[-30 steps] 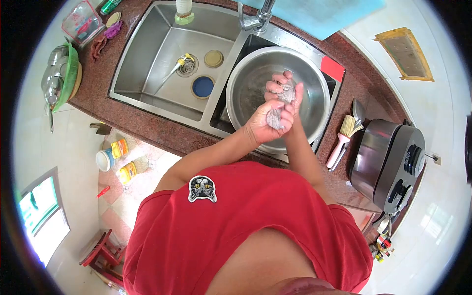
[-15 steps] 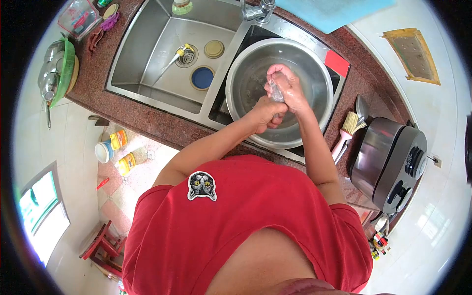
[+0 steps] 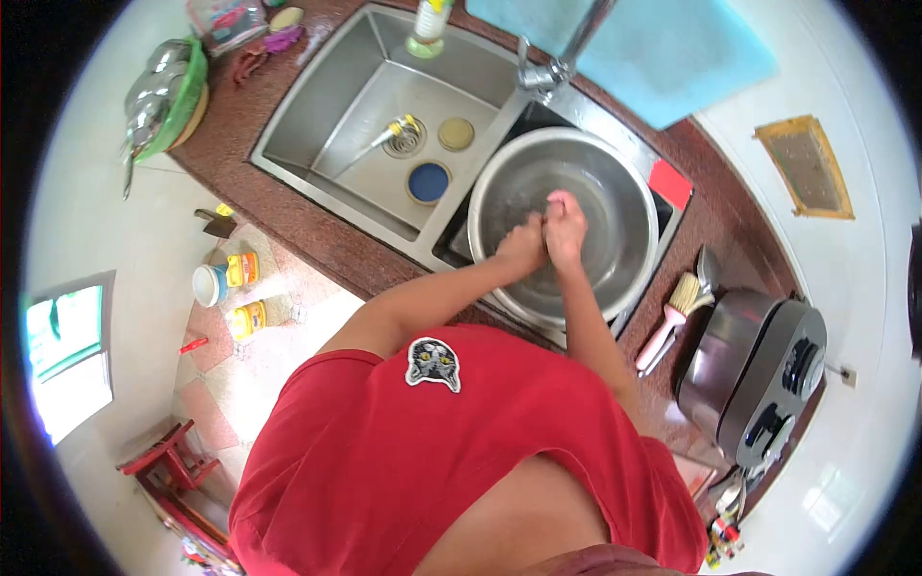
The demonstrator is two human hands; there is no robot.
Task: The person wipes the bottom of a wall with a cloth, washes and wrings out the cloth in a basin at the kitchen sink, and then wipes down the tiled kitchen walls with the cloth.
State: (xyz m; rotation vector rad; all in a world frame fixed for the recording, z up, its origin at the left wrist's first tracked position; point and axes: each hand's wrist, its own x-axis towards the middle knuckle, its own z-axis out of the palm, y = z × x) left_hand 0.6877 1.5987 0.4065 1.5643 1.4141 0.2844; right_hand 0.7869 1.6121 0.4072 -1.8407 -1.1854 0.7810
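Note:
A wide metal basin [image 3: 626,274] sits in the right sink bowl, with water in it. Over its middle, my left hand [image 3: 521,246] is closed, knuckles toward the far side. Right beside it, my right hand [image 3: 565,230] is closed too, its fingers curled and the two hands nearly touching. What lies inside them is hidden by the fingers and some blur. Beyond the basin's far rim stands the faucet [image 3: 549,75].
The left sink bowl [image 3: 355,106] holds a yellow-and-white tool [image 3: 392,131], a gold lid [image 3: 456,133] and a blue lid [image 3: 428,181]. A brush [image 3: 680,295] and a grey cooker [image 3: 735,370] stand to the right. A green basket [image 3: 182,117] of metalware is far left.
My view has shifted, so the sink appears lower and farther right. My hands have turned and drawn closer together; the clear, shiny thing between them earlier no longer shows distinctly.

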